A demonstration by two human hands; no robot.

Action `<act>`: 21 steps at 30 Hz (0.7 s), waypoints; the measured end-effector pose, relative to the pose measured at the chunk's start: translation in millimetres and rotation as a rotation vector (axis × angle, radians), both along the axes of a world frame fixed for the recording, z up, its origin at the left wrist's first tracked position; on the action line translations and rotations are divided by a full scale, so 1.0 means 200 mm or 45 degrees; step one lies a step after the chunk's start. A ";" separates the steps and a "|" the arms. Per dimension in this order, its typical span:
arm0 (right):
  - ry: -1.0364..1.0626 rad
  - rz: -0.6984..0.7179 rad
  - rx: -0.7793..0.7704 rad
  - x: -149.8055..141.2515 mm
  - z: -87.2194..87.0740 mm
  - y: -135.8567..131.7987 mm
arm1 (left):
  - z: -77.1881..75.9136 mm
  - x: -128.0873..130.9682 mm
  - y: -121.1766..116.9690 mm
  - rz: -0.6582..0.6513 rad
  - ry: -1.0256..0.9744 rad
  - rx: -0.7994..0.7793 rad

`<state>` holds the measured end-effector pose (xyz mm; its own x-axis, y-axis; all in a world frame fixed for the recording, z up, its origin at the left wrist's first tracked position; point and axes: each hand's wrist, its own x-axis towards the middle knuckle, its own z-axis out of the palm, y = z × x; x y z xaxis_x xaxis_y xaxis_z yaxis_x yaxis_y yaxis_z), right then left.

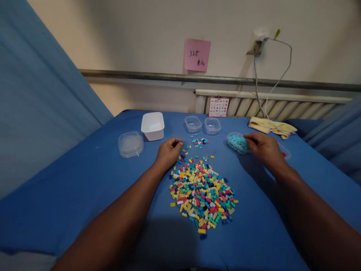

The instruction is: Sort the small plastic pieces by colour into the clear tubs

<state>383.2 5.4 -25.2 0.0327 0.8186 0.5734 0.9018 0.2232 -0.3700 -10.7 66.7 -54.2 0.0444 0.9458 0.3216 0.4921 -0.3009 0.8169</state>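
The heap of toy building bricks (203, 192) lies between the forearms on the blue-covered table (84, 180), probably placed there so either hand can reach it. The bricks are tiny, studded plastic blocks in yellow, red, green, teal, white and dark blue, crowded in the middle and scattered at the edges. The left hand (169, 150) rests beside the heap's far end, its grip narrow; whether it pinches a brick I cannot tell. The right hand (266, 150), its fingers also bent close, is at a clear tub (234, 149) of turquoise bricks (237, 141); I cannot tell what, if anything, that grip holds. Beyond the heap, two small clear tubs (193, 129) (213, 131) and a white tub (153, 134) stand upright, seemingly set back to leave working room.
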 end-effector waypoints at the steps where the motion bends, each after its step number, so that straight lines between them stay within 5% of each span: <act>1: 0.032 0.005 0.046 0.01 -0.02 -0.02 | 0.00 0.00 0.00 0.003 -0.003 -0.002; 8: 0.126 0.123 0.240 -0.14 -0.01 -0.10 | 0.03 0.00 -0.01 0.006 -0.020 -0.010; 14: -0.056 0.713 -0.047 -0.43 -0.12 -0.12 | 0.05 0.00 -0.04 0.021 0.079 0.045; 21: 0.094 0.830 -0.093 -0.47 -0.18 -0.10 | 0.16 -0.03 -0.13 0.087 0.045 0.096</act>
<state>289.5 -15.5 -61.3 -0.4455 0.7209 0.5308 0.5620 0.6867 -0.4610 -16.7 40.6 -22.8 -0.0073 0.9203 0.3911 0.5416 -0.3251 0.7752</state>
